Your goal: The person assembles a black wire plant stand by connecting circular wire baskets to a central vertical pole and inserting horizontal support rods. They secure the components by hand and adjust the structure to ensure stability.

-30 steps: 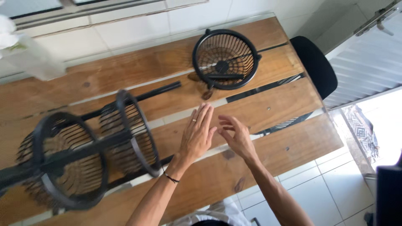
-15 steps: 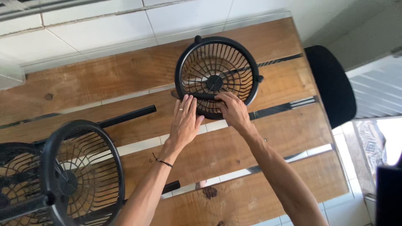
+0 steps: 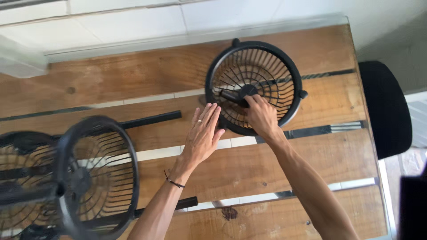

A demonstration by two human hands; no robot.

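Right now the right hand (image 3: 261, 116) reaches into a round black fan grille (image 3: 253, 84), its fingers (image 3: 251, 101) curled down around the dark hub at the grille's centre, where a short black bar juts out to the left of them. The grille is a shallow wire basket: thin ribs run outward from the hub to a thick black rim, with small knobs on the rim at the far side and to the right of the fingers. It lies flat on the wooden worktop (image 3: 133, 75), on the far side of both hands. The left hand (image 3: 202, 133) lies flat and spread, fingers straight and holding nothing, its fingertips just at the grille's near-left rim; whether they touch it I cannot tell. A thin dark band circles that wrist. Well to the left of the hands stands a second black grille (image 3: 95, 178) on its edge.
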